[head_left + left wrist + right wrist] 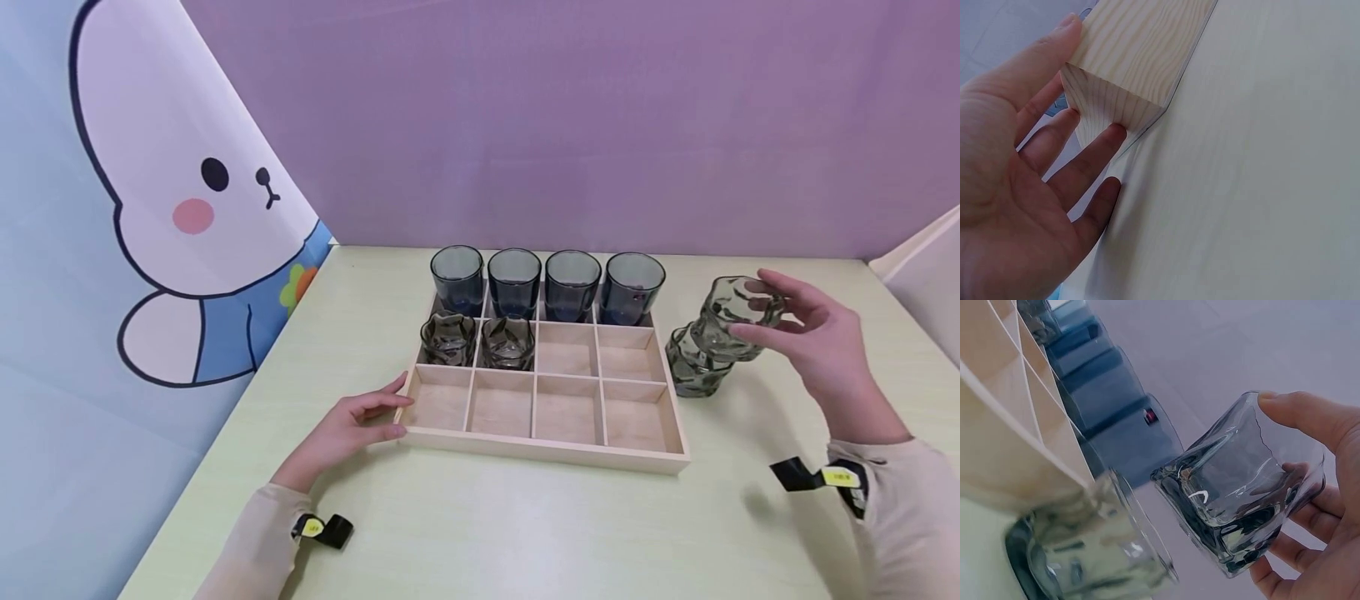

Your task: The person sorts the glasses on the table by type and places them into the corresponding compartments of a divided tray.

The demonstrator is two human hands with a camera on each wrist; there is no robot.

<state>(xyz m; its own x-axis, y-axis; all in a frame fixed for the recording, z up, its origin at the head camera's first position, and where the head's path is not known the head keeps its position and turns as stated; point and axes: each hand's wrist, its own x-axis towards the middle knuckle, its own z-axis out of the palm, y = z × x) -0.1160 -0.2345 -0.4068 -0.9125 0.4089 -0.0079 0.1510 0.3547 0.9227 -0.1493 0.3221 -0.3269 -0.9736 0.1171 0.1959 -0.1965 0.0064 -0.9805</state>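
Observation:
My right hand (825,342) grips a wavy, clear grey glass (735,321), thumb on one side and fingers on the other. That glass is tilted and off the table. Another wavy glass (693,371) stands just below it, beside the tray's right edge; the right wrist view shows a gap between the held glass (1235,494) and the standing glass (1091,550). My left hand (345,429) touches the front left corner of the wooden divided tray (540,446). In the left wrist view its fingers are mostly straight against the tray corner (1110,106).
Tall blue-grey tumblers (513,283) fill the tray's back row. Two low wavy dark glasses (448,337) sit in the left compartments of the middle row. A purple backdrop (585,125) stands behind the pale table (480,525); a blue cloth with a cartoon figure hangs at left.

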